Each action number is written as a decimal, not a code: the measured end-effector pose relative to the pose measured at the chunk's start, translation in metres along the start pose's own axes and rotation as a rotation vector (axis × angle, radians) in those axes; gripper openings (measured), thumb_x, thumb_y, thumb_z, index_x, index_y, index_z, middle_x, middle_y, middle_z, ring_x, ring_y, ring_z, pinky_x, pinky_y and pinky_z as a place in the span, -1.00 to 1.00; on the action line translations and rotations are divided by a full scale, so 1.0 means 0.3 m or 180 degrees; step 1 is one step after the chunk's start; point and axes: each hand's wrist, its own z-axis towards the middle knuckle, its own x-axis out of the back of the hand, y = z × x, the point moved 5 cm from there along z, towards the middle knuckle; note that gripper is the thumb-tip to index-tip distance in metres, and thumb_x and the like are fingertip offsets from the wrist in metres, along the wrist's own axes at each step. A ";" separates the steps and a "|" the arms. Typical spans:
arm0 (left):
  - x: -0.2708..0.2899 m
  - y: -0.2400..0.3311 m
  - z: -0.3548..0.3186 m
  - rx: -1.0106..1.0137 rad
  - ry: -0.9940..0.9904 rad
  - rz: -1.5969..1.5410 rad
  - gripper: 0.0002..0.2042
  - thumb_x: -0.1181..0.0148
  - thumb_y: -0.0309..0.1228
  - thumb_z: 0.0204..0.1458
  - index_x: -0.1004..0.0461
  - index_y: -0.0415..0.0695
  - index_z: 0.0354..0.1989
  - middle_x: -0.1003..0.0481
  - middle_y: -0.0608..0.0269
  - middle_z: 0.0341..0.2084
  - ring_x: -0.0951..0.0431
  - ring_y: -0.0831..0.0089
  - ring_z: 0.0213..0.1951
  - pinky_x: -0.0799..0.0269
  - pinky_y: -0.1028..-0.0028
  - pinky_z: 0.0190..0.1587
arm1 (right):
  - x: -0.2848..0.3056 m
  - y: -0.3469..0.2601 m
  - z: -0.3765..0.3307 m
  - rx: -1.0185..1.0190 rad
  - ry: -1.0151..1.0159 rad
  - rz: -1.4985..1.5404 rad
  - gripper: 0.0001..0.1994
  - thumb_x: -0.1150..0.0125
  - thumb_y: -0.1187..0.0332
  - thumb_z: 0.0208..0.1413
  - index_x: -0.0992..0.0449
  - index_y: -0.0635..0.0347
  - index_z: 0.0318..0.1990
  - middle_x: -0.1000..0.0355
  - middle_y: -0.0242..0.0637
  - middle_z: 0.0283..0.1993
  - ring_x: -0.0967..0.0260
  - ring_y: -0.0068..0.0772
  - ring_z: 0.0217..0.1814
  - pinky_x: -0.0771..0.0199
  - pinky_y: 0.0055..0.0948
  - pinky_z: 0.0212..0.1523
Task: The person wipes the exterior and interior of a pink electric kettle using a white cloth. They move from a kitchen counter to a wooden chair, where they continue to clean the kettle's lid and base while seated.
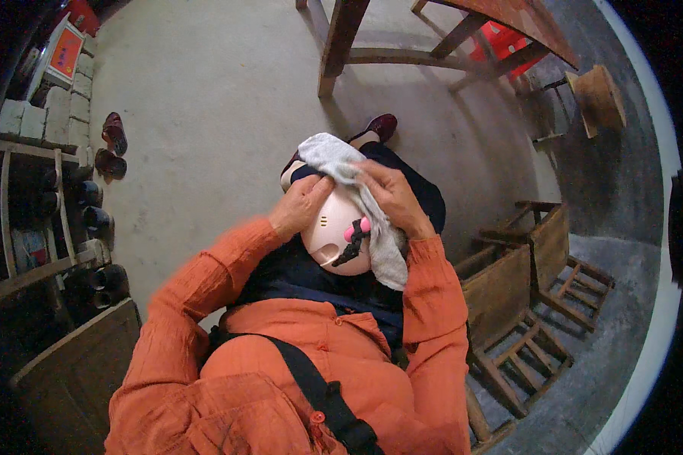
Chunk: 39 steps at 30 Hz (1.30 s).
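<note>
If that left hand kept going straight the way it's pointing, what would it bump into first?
Most likely the pale grey cloth, just up and to the right of the left hand. Depth is hard to judge, so they may already touch.

There is one pale pink helmet [319,241] with one black braid [350,249], and one grey cloth [332,157]. One wooden table [535,26], one stool [598,98] and at least two low wooden chairs [497,296] are visible. Two loose shoes [114,135] lie by one rack [45,271], whose dark footwear [97,218] is too dim to count. One black strap [311,371] crosses one orange shirt [372,379].
</note>
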 end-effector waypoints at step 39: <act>-0.011 -0.039 -0.042 -0.0229 0.0354 -0.1015 -0.64 0.19 -0.18 0.25 -0.39 -0.24 -0.10 -0.46 0.31 -0.31 -0.43 0.56 -0.28 -0.38 0.50 -0.17 | -0.066 -0.020 -0.078 0.0650 0.0890 -0.1311 -0.74 -0.17 0.39 0.05 -0.52 0.28 -0.10 -0.51 -0.20 -0.16 -0.42 -0.38 -0.11 -0.21 -0.25 0.18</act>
